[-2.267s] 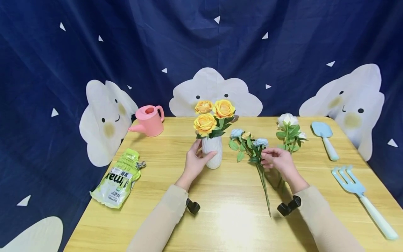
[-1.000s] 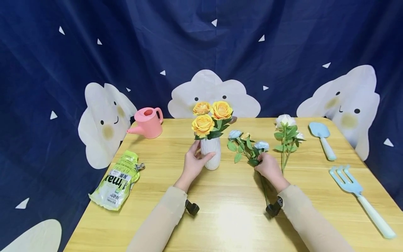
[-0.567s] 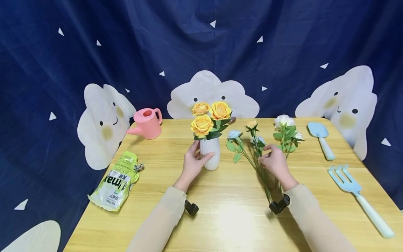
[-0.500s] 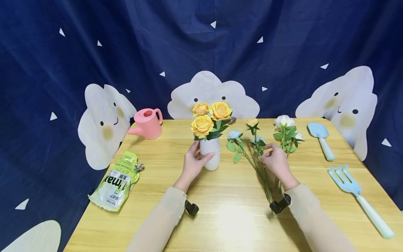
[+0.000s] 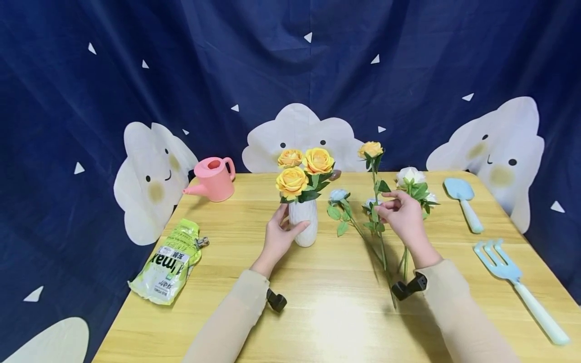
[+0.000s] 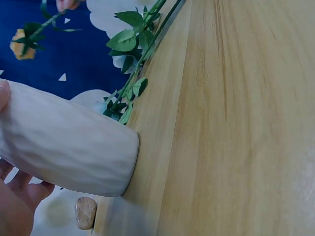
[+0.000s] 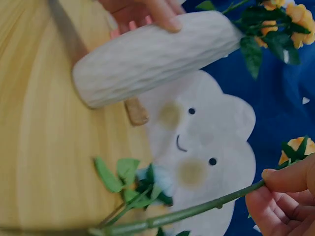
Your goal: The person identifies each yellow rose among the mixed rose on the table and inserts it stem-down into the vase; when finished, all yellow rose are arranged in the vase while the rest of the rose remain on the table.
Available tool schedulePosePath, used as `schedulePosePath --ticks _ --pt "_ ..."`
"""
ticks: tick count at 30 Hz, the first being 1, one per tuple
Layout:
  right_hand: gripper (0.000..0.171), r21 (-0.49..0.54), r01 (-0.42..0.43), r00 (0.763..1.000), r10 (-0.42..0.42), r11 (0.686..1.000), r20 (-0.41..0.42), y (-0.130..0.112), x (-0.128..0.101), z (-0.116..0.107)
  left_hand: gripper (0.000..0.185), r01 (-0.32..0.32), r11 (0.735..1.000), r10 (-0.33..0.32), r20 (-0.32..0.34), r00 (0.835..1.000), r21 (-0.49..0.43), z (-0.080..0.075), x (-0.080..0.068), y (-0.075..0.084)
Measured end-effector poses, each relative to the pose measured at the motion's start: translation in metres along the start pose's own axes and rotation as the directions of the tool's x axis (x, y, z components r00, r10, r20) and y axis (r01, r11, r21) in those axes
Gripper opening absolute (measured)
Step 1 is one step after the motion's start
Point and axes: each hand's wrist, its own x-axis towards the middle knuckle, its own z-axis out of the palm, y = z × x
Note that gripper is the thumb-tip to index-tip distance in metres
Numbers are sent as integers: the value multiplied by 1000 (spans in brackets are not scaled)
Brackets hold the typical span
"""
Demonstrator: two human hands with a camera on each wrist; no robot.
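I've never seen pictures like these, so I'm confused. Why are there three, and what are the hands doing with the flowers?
No machine here: these are a person's two hands, filmed by three small cameras. The big picture comes from a camera on the person's head, looking down at a wooden table. The other two come from cameras strapped to each wrist, so everything looks tilted and very close.

The left hand holds a white vase with three yellow roses in it. The right hand pinches the stem of one yellow rose and holds it up off the table.

Lying on the table are a blue flower, white flowers, a pink watering can, a green bag, a blue shovel and a blue garden fork.
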Motion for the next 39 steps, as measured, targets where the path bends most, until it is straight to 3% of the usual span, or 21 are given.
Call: schedulePosePath --ticks 10,16,20,23,28,32,34,39 --pt "19 70 81 997 -82 994 5 -30 11 4 69 10 1000 -10 10 1000 -1 1 -3 -5" --pt "22 188 77 996 -82 979 20 -53 20 10 69 -1 1000 1 6 1000 9 0 -3 -6" --pt "20 299 99 995 -93 949 -37 -71 26 13 68 -14 1000 14 4 1000 11 -1 -2 -5" --pt "18 440 132 990 -94 888 -108 -86 29 17 68 -16 1000 16 3 1000 9 -1 -1 -5" --pt "18 660 214 971 -87 721 -221 -105 27 24 69 -18 1000 18 4 1000 7 0 0 -4" --pt "19 744 286 950 -77 604 -302 -113 25 32 67 -22 1000 22 5 1000 6 0 1 -3" --pt "20 761 315 939 -72 567 -336 -115 24 35 66 -25 1000 25 8 1000 0 0 1 -2" --pt "21 776 366 918 -62 514 -392 -116 22 43 65 -33 999 33 14 999 -8 0 1 -3"
